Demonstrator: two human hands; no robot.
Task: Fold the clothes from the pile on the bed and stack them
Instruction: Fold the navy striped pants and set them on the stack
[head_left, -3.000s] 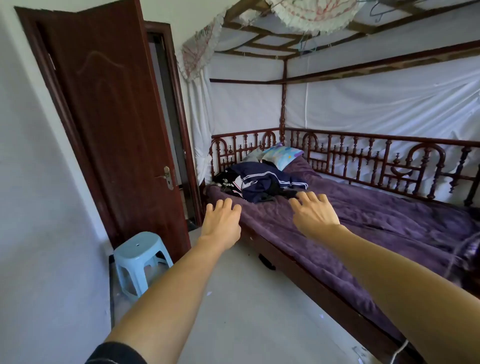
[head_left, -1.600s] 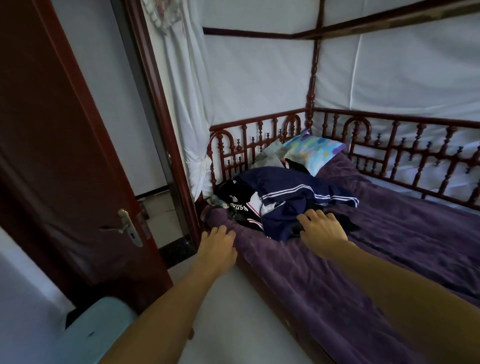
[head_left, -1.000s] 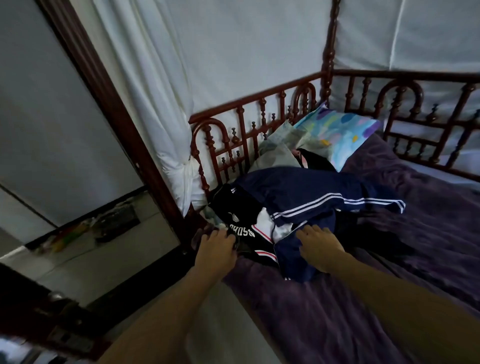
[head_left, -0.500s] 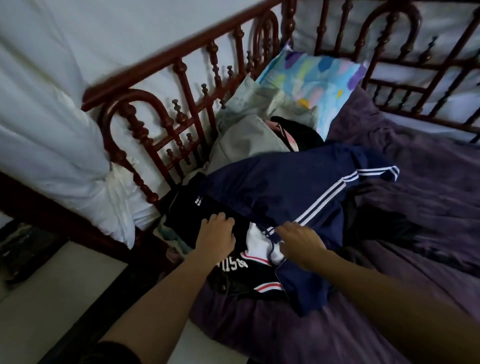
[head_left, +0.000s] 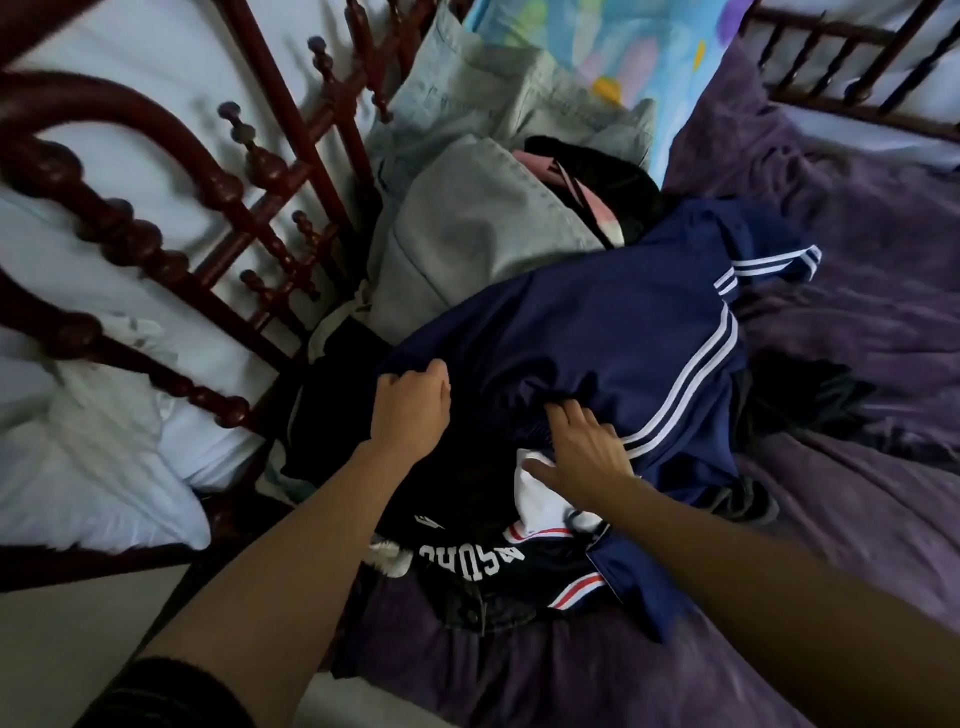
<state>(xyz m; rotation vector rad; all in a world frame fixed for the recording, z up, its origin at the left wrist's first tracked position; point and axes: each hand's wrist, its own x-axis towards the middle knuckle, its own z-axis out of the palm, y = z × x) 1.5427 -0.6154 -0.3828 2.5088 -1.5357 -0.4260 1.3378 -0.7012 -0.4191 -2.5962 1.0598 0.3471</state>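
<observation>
Head view: my left hand (head_left: 410, 410) clamps curled fingers on the edge of the smooth navy jacket (head_left: 597, 332), which is white-striped and tops the pile at the railed end of the plush purple blanket (head_left: 857, 499). My right hand (head_left: 587, 457) pushes its fingertips into a jacket fold. They are hidden, so I cannot tell its grip. The black garment (head_left: 467, 525) below bears white block letters, upside down, partly folded, unreadable. Pale denim (head_left: 467, 234) lies behind.
</observation>
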